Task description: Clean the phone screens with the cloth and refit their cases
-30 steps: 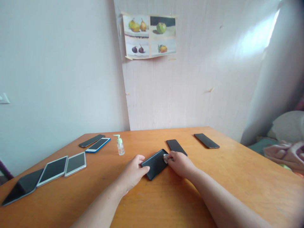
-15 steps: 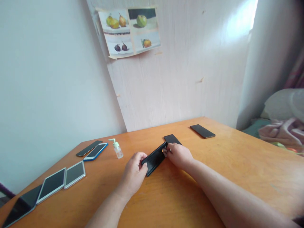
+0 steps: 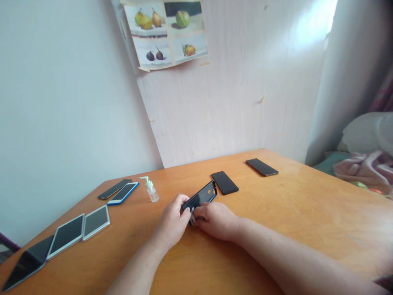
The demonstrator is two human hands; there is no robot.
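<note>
A black phone case (image 3: 200, 197), its hollow inner side facing me, is tilted above the table with camera cut-outs at its far end. My left hand (image 3: 174, 218) grips its near left end between thumb and fingers. Closed fingers of my right hand (image 3: 216, 219) press a small greyish-white wipe (image 3: 192, 217) against the lower left part of the case; most of the wipe is hidden. Just beyond the case lies a black phone (image 3: 225, 182), face up on the table.
Another dark phone (image 3: 262, 167) lies at the far right of the wooden table (image 3: 307, 229). A pump bottle (image 3: 151, 190) stands left of my hands. Along the left edge lie several phones, among them a blue-edged phone (image 3: 123, 193), and a white-framed tablet (image 3: 66, 235).
My right hand has slid with the wipe from the far end of the case down to its near left end. The case's cut-outs and the phone behind are uncovered now.
</note>
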